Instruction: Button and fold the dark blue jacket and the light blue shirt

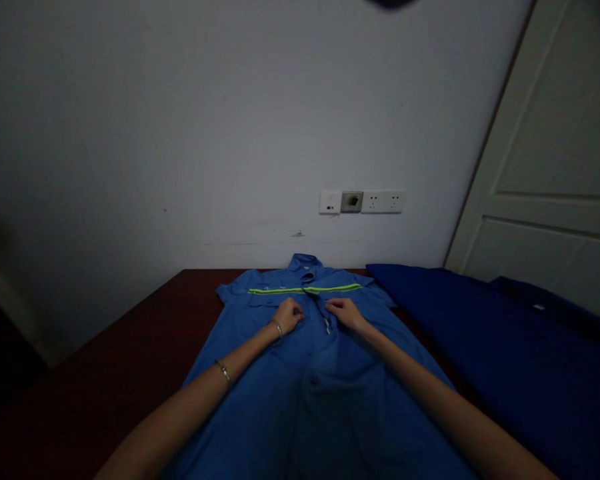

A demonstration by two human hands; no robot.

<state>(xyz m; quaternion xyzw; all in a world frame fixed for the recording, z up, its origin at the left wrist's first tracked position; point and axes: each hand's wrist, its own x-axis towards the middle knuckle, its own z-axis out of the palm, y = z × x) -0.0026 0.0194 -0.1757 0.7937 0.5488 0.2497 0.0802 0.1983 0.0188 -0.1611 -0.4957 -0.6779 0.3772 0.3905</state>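
A blue work shirt (280, 393) with a yellow-green stripe across the chest lies face up, its collar toward the wall. Part of its front placket gapes below the stripe, showing a pale strip inside. My left hand (289, 315), with bracelets on wrist and forearm, has its fingers pinched at the left side of the placket; what is between them is too small to make out. My right hand (344, 311) pinches the placket's right edge and lifts it slightly.
The shirt rests on a dark red table (150, 327). To the right lies a darker blue garment (480, 340). Wall sockets (383, 202) sit on the white wall behind. A pale panelled door (545, 167) stands at the right.
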